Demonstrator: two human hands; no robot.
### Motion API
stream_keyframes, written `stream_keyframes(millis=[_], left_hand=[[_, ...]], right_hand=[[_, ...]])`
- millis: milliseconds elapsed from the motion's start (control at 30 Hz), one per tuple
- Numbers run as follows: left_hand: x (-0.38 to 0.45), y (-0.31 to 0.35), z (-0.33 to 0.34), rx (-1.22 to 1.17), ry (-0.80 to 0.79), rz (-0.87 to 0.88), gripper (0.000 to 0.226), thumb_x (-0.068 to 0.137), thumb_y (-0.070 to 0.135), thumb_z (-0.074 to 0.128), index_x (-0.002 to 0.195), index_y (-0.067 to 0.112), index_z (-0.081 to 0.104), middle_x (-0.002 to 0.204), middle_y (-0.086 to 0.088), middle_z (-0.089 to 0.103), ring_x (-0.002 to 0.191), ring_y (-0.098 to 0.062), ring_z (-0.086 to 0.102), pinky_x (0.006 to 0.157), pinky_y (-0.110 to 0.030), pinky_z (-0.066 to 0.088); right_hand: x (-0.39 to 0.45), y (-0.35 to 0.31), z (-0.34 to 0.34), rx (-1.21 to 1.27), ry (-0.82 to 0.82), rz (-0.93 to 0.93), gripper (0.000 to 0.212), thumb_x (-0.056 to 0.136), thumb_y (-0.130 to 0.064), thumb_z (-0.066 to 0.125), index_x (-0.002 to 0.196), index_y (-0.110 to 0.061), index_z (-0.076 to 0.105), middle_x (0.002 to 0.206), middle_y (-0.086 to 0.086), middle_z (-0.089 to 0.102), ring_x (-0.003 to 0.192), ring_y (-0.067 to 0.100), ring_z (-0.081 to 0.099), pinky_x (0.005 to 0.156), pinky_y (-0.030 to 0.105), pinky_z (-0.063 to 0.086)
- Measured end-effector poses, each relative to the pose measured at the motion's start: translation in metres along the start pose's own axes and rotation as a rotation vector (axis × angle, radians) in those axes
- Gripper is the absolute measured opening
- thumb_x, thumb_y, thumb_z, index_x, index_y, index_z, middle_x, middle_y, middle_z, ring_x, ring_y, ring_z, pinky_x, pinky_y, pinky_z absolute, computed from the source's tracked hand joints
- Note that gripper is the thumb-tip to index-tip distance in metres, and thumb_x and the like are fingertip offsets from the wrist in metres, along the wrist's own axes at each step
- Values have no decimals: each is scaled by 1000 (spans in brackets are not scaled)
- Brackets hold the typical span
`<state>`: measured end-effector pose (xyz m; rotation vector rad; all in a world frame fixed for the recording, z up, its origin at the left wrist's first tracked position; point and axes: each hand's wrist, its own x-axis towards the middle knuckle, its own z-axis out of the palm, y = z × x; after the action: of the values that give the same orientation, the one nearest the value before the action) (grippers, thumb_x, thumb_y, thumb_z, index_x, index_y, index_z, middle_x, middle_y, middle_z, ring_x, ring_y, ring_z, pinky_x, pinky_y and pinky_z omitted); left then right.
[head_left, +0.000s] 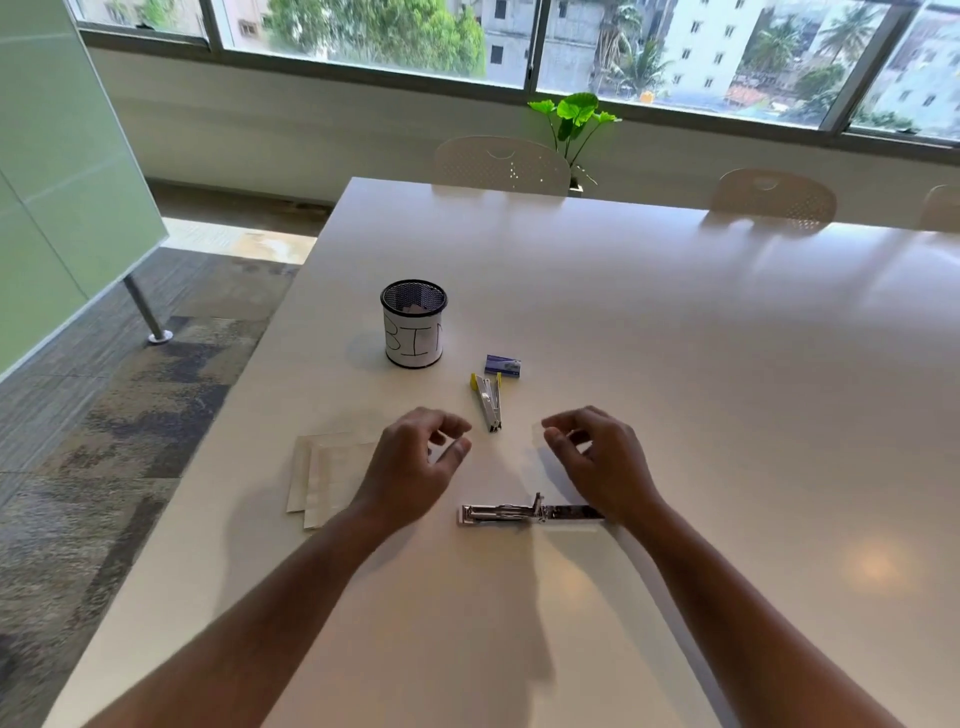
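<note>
A slim yellow stapler (489, 402) lies on the white worktop (675, 364) with its yellow end pointing away from the person and its metal tip pointing towards them, in the gap between the two hands and just beyond their fingertips. The left hand (415, 462) hovers to its left, fingers loosely curled and thumb stretched towards the middle, with nothing visible in its grasp. The right hand (597, 457) mirrors it on the other side, fingers also loosely bent, thumb and forefinger close together; whether anything tiny sits between them cannot be told. Nearer the person, a chrome stapler (519, 513) lies swung fully open and flat, running left to right, its right end hidden behind the right wrist. Just beyond the yellow stapler sits a small blue staple box (503, 366), and left of that stands a black mesh cup (414, 325) wrapped in white paper lettered "BIN", with a scrap of white inside. A few overlapping white paper sheets (327, 478) lie by the worktop's left edge, partly under the left hand. Across the worktop stand pale perforated chairs (501, 163), a green leafy plant (574, 119) behind them, and wide windows (374, 31) above
</note>
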<state>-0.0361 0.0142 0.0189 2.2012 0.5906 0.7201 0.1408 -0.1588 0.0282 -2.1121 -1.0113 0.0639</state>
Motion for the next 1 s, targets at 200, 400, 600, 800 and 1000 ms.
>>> stream_keyframes(millis=[200, 400, 600, 800, 1000], left_hand=[[62, 2, 16, 61, 60, -45, 16, 94, 18, 70, 107, 11, 77, 101, -3, 78, 93, -20, 70, 88, -36, 56], [106, -3, 26, 125, 9, -49, 30, 96, 18, 69, 124, 7, 71, 121, -10, 75, 113, -25, 68, 101, -35, 52], [116, -11, 28, 92, 17, -3, 27, 94, 15, 71, 120, 7, 73, 117, -10, 75, 110, -24, 68, 99, -32, 52], [100, -8, 18, -56, 107, 16, 23, 94, 10, 70, 117, 9, 74, 112, -4, 76, 100, -16, 69, 92, -19, 53], [61, 5, 3, -746, 6, -287, 29, 105, -2, 51, 127, 11, 66, 112, -17, 77, 96, -25, 77, 89, -35, 63]], right_hand=[[70, 5, 28, -51, -38, 82, 32, 91, -28, 76, 121, -19, 72, 110, 1, 71, 86, 13, 71, 88, 37, 58], [110, 11, 51, -226, -32, 128, 52, 89, -44, 72, 138, -30, 60, 117, -3, 65, 102, 16, 66, 85, 34, 54], [123, 15, 60, -274, -33, 146, 36, 93, -49, 68, 125, -34, 69, 116, -5, 63, 103, 18, 65, 83, 35, 54], [107, 2, 44, 23, 57, 107, 24, 90, -28, 78, 113, -25, 72, 106, -4, 68, 89, 10, 68, 85, 35, 55], [56, -28, 28, 316, -37, 22, 36, 80, -14, 88, 111, -26, 76, 92, -10, 78, 86, 3, 74, 72, 23, 59]])
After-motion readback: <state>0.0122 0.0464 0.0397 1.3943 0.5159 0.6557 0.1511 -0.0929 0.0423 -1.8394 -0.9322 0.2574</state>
